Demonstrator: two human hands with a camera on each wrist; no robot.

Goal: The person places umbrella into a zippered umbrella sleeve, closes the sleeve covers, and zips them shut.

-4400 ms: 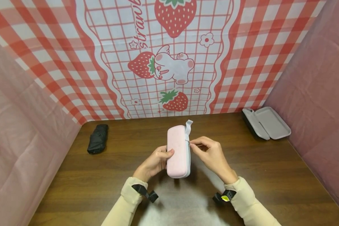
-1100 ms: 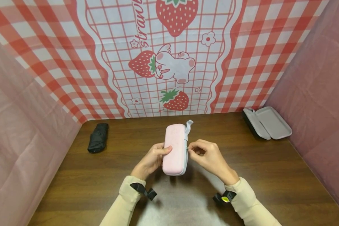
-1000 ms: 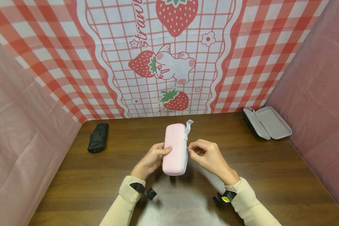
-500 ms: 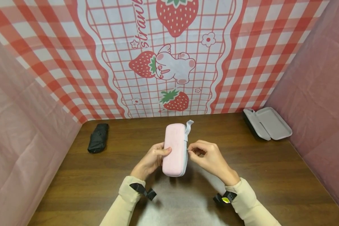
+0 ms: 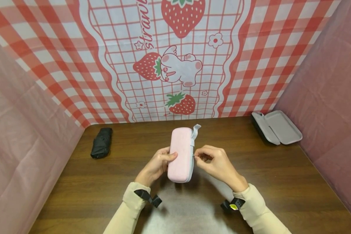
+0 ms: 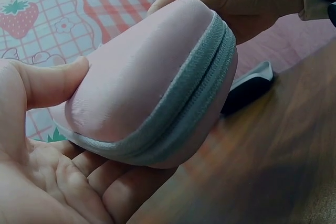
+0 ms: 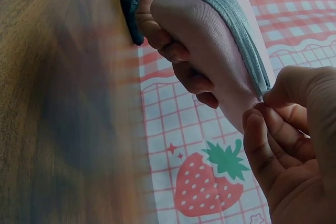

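A pink hard case (image 5: 179, 157) with a pale grey zip along its edge is held upright over the middle of the table. My left hand (image 5: 157, 164) grips it from the left, thumb across the front and fingers behind, as the left wrist view (image 6: 58, 177) shows. At the right edge, thumb and forefinger of my right hand (image 5: 219, 164) pinch the small zip pull (image 7: 261, 98). A pale fabric loop (image 5: 195, 131) sticks up at the case's top. The zip teeth look closed along the bottom end in the left wrist view.
On the wooden table (image 5: 128, 182), a black folded bundle like a compact umbrella (image 5: 101, 143) lies at the back left. An unfolded case with grey lining (image 5: 283, 128) lies at the back right. A strawberry-print cloth (image 5: 175, 65) hangs behind, with pink cloth at both sides.
Since the earliest frame, the case has shifted slightly left, and my right hand has moved a little down along its zip edge. Over the last second hardly anything has moved.
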